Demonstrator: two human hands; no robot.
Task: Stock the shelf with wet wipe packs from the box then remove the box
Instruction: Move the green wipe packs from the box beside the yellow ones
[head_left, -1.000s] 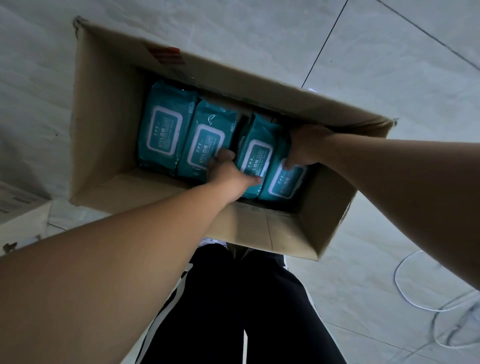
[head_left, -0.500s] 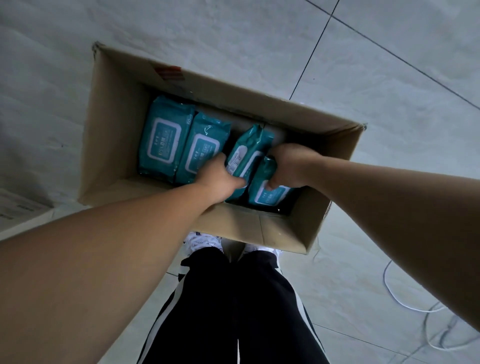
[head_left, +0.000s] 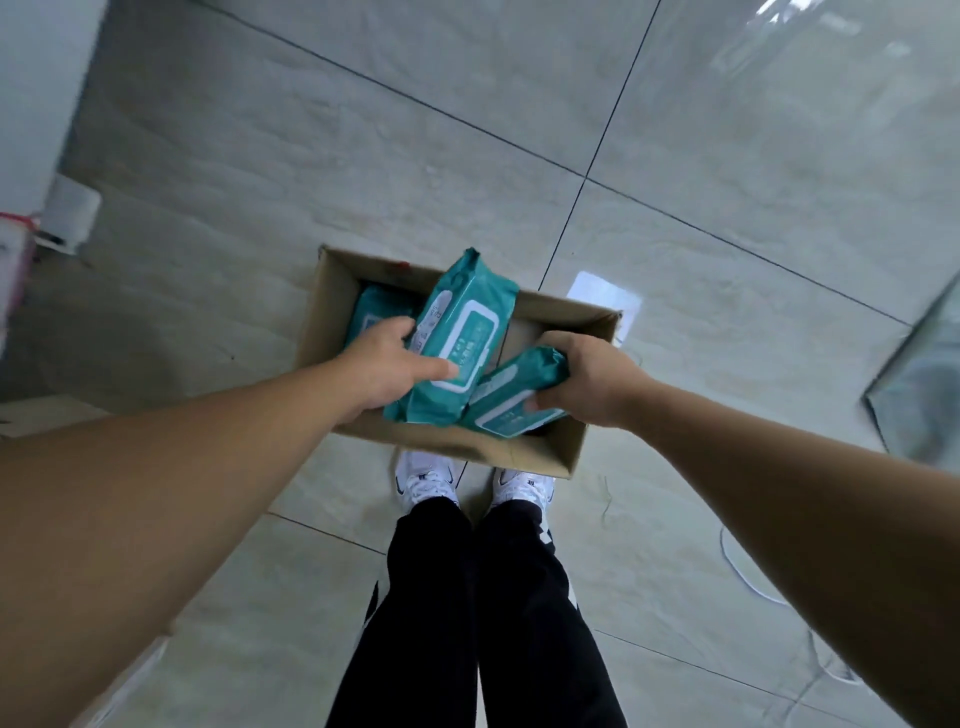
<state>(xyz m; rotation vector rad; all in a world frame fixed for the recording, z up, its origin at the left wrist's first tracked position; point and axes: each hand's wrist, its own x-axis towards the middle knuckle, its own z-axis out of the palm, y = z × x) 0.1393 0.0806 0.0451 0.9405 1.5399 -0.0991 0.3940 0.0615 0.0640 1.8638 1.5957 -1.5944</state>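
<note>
The left hand (head_left: 392, 366) grips one wet wipe pack (head_left: 460, 332), the right hand (head_left: 589, 382) clamps a second pack (head_left: 511, 402) by its end, both just above the box (head_left: 457, 449). Either slick wrapper could slip from its one-handed hold and drop

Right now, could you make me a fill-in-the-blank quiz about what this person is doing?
The left hand grips the upper pack; the lower pack is in the ___ hand.
The cardboard box stands on the tiled ___.
The shoes beside the box are ___.
Missing: right, floor, white.
</note>
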